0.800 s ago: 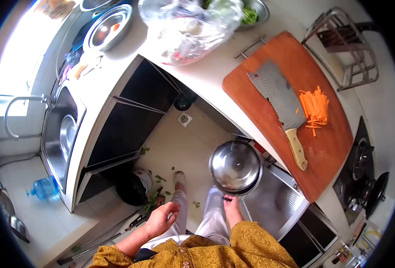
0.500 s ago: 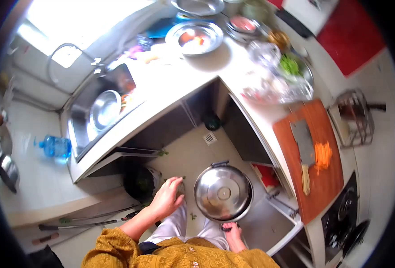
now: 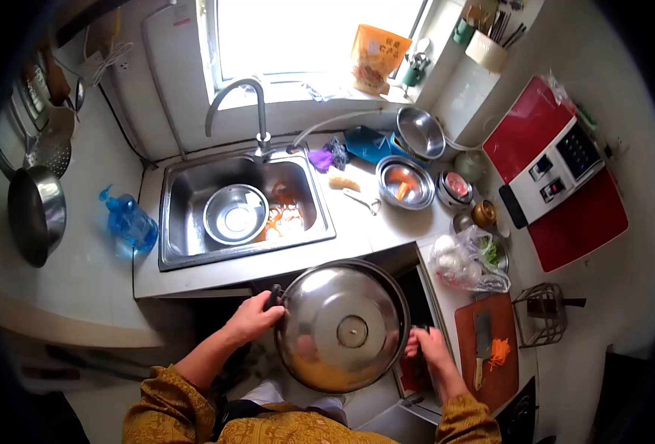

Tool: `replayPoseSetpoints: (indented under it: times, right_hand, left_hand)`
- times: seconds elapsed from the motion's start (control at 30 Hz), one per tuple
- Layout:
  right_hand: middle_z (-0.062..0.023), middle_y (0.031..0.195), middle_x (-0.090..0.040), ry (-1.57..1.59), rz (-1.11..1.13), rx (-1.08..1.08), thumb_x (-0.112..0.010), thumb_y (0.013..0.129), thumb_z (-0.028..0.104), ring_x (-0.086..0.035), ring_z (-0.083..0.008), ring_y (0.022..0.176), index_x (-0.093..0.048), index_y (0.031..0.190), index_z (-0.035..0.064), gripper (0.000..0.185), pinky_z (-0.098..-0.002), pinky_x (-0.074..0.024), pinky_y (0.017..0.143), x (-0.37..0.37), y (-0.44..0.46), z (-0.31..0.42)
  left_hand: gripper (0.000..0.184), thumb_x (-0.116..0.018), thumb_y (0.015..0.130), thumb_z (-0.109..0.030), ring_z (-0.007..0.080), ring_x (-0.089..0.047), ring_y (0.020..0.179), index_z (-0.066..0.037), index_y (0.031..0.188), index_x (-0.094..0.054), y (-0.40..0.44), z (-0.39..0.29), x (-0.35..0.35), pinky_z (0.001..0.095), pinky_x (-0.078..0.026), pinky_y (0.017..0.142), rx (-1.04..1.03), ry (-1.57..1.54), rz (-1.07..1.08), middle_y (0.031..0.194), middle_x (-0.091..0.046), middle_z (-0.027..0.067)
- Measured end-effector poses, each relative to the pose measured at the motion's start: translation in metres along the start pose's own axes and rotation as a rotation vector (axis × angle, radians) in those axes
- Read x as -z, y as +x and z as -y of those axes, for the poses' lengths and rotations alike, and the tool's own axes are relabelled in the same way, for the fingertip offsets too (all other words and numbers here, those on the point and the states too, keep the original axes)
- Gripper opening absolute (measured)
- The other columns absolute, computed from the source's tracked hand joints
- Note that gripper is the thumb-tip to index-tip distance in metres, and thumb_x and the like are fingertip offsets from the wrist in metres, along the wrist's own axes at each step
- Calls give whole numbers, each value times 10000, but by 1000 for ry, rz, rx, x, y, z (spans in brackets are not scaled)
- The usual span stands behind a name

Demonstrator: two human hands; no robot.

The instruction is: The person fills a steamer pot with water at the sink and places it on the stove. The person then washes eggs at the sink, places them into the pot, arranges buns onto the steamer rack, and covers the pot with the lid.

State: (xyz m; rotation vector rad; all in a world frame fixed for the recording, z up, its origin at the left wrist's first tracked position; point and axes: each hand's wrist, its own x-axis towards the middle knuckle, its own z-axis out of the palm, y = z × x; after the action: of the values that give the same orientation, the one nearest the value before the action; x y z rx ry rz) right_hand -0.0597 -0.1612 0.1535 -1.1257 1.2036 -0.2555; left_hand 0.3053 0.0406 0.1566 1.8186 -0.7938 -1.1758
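A large steel pot with a domed lid [image 3: 324,303] hangs level in front of me, over the floor and close to the counter edge. My left hand [image 3: 253,318] is closed on its black left handle [image 3: 273,297]. The right-side handle is in the closed fingers of my right hand [image 3: 429,346], mostly hidden by them. The lid covers the pot, so its contents are out of sight. Beyond it is the sink [image 3: 187,185], with a steel bowl [image 3: 236,214] and orange peelings [image 3: 283,214] inside.
On the right counter lies a cutting board [image 3: 494,392] with a cleaver [image 3: 484,333] and shredded carrot [image 3: 499,352]. Bowls [image 3: 405,182] and a bag of vegetables [image 3: 464,263] stand behind it. A blue bottle [image 3: 131,222] is left of the sink. Cabinet doors below hang open.
The pot has risen from near the floor to about counter height. My left hand, earlier free, now grips its left handle. The view has tilted up toward the sink and window.
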Motion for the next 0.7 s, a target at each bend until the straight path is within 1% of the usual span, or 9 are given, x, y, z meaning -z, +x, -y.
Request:
replayPoseSetpoints:
  times: [0.07,0.17,0.23,0.3,0.37,0.47,0.53,0.57,0.7]
  right_hand:
    - [-38,686,-616,-125,-47,96,-523,912,235,-559,-101,533,-620,863,-4,262,-218,-455,483,-30,19,51]
    - [-62,807,-640,-436,-140,289,-555,912,347,-600,-142,649,-611,1032,-6,377,-276,-488,584,-74,42,101]
    - [-111,1015,-598,-1036,-606,1019,-615,864,419,-579,-203,853,-532,1239,63,524,-350,-462,705,-118,48,118]
    - [-124,1118,-533,-1407,-730,1227,-648,809,475,-514,-252,994,-445,1337,96,681,-385,-413,804,-168,22,156]
    - [-94,1000,-536,-1193,-161,1135,-661,773,511,-503,-258,984,-492,1292,123,670,-367,-399,790,-215,12,168]
    - [-91,901,-525,-1211,-135,1279,-665,799,407,-547,-267,906,-549,1168,137,472,-382,-446,729,-259,30,170]
    - [-55,823,-557,-971,-16,1243,-640,831,267,-603,-247,750,-596,973,146,192,-383,-500,657,-270,74,168]
    - [-68,760,-555,-936,25,1378,-611,841,145,-607,-260,666,-574,899,117,75,-351,-516,581,-272,91,171]
    - [-98,775,-541,-858,118,1323,-630,829,224,-601,-287,715,-534,934,79,203,-387,-505,636,-282,136,203]
  left_hand:
    - [170,-566,784,-178,105,-500,656,-48,892,-558,-2,6,26,251,-411,589,65,-305,77,727,-536,17]
    - [156,-513,737,-86,108,-495,657,-28,876,-555,-15,7,47,246,-410,600,41,-455,-36,736,-535,8]
    - [131,-514,722,-62,104,-502,670,-24,839,-557,-21,7,58,238,-411,605,-16,-557,-22,747,-544,5]
    - [133,-498,716,-48,108,-518,658,-23,827,-568,-16,18,63,237,-413,596,-28,-555,-83,731,-556,10]
    - [161,-488,716,-40,117,-528,631,-15,841,-586,-16,6,69,243,-416,582,-8,-607,-157,716,-573,21]
    - [173,-492,722,-34,130,-539,611,-2,846,-608,-8,4,80,253,-424,572,-47,-628,-225,722,-595,36]
    - [181,-487,724,-23,129,-544,625,3,852,-613,-3,-12,85,258,-429,574,-56,-617,-336,734,-603,35]
    - [180,-486,726,-20,123,-539,629,3,855,-609,4,-6,87,260,-431,578,-50,-634,-349,733,-599,30]
    - [186,-453,718,-29,131,-524,603,-11,833,-598,24,-13,88,254,-423,558,-44,-644,-474,714,-587,38]
